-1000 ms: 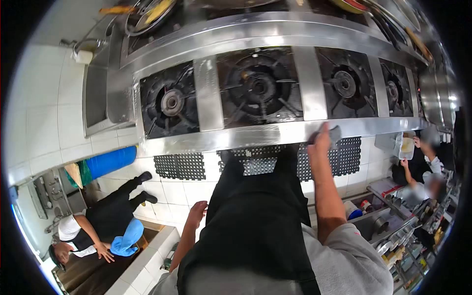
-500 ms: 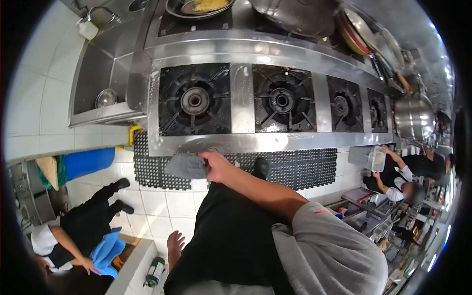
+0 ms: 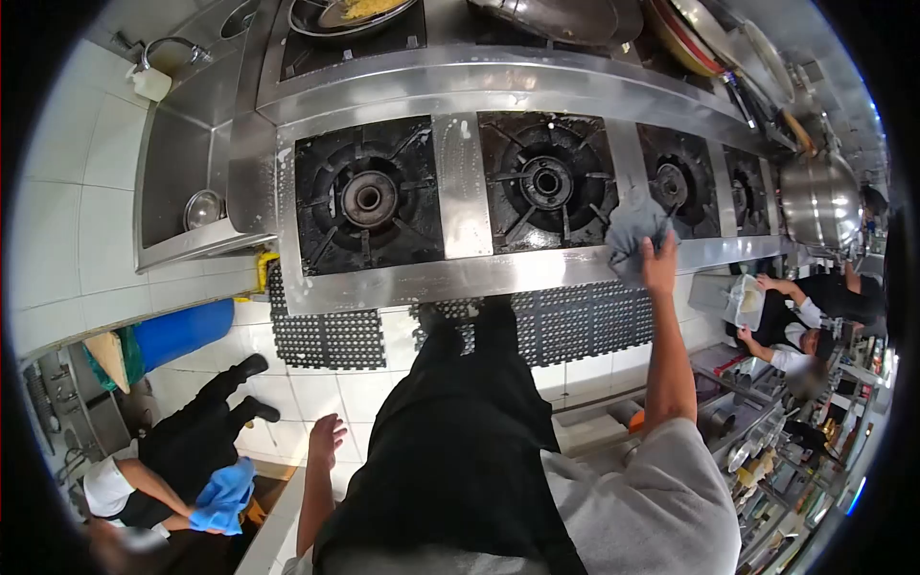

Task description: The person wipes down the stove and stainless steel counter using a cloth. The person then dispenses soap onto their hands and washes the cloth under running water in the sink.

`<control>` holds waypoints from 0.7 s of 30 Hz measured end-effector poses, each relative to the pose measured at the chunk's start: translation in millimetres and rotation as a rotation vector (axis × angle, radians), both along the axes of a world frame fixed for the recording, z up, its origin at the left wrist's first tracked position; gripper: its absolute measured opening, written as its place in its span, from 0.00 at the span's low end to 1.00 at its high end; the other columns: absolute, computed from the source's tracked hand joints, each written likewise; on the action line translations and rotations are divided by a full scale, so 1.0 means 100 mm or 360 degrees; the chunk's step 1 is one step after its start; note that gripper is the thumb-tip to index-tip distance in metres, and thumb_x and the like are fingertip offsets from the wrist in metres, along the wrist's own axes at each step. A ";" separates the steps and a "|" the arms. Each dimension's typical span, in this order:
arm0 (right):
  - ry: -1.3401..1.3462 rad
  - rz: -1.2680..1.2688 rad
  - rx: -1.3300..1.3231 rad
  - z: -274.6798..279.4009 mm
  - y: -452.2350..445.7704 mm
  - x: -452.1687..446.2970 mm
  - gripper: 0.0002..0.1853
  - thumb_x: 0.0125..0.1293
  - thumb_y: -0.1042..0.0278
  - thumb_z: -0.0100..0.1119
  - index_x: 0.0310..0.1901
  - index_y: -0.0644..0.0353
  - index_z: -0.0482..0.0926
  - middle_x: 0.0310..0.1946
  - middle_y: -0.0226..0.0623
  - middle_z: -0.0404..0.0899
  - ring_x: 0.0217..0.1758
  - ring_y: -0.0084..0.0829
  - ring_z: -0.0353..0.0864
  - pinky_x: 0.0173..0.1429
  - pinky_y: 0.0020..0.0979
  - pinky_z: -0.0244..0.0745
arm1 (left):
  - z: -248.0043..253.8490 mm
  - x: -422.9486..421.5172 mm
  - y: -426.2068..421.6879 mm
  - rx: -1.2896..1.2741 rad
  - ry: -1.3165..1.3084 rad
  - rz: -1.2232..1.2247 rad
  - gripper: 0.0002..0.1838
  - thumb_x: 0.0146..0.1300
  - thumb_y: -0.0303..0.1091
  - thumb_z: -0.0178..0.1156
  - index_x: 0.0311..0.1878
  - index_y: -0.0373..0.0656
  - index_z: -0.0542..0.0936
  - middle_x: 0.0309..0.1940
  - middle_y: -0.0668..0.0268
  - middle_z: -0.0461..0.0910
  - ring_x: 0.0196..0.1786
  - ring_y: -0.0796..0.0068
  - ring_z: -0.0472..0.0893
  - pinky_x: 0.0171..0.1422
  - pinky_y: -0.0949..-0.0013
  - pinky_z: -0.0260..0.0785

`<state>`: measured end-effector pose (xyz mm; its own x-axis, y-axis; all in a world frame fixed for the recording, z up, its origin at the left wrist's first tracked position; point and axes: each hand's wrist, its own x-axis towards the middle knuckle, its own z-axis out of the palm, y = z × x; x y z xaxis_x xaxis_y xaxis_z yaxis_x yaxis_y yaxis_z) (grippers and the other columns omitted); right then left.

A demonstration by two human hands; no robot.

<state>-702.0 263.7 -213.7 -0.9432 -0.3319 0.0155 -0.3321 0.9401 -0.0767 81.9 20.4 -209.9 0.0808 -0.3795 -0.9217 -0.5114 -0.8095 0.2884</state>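
Holding a grey cloth [image 3: 634,225] in the right hand [image 3: 659,266] at the front edge of the stove [image 3: 431,280].
Gripping near end with curled fingers, draping the rest onto the steel strip [image 3: 628,153] between second burner [image 3: 547,182] and third burner [image 3: 671,180], counted from the stove's left. Holding left hand [image 3: 327,441] empty, loosely open, well out in front of the stove's left part. Judged best: press flat, follow the strip lengthwise, keep knuckles clear of burners in case hot.
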 end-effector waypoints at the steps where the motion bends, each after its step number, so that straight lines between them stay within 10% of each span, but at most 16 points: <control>1: 0.0132 0.0127 0.0068 -0.09 -0.13 0.15 0.42 0.74 0.40 0.53 0.76 0.67 0.59 0.77 0.64 0.54 0.80 0.60 0.55 0.79 0.50 0.55 | 0.09 -0.01 -0.08 -0.0043 -0.0026 -0.0038 0.23 0.74 0.49 0.54 0.66 0.49 0.74 0.58 0.63 0.81 0.54 0.65 0.82 0.57 0.58 0.69; 5: 0.0337 0.0313 -0.0232 -0.21 -0.78 1.42 0.40 0.77 0.47 0.48 0.75 0.76 0.55 0.79 0.65 0.48 0.83 0.62 0.45 0.82 0.61 0.40 | 0.38 -0.04 -0.27 -0.0085 -0.0080 -0.0192 0.24 0.74 0.48 0.54 0.67 0.48 0.74 0.60 0.61 0.81 0.56 0.64 0.82 0.56 0.59 0.70; 11: -0.0460 0.1115 -0.0408 0.35 -1.69 2.90 0.42 0.71 0.47 0.55 0.73 0.77 0.61 0.77 0.65 0.54 0.83 0.61 0.47 0.82 0.61 0.39 | 0.44 0.02 -0.13 0.0048 -0.0106 -0.0195 0.24 0.73 0.50 0.56 0.66 0.49 0.74 0.58 0.64 0.81 0.53 0.67 0.83 0.54 0.62 0.70; 21: 0.0307 0.1274 -0.0576 0.03 -3.50 1.71 0.32 0.69 0.55 0.56 0.67 0.71 0.70 0.67 0.56 0.71 0.74 0.55 0.64 0.80 0.56 0.52 | 0.60 0.25 0.25 -0.0015 -0.0189 0.0009 0.28 0.72 0.50 0.57 0.68 0.43 0.73 0.61 0.58 0.80 0.56 0.60 0.83 0.58 0.57 0.71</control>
<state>-531.4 -86.0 -211.2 -0.4021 -0.8326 0.3808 -0.9151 0.3512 -0.1983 106.6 45.7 -149.5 0.1914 -0.3875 -0.9018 -0.5380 -0.8099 0.2338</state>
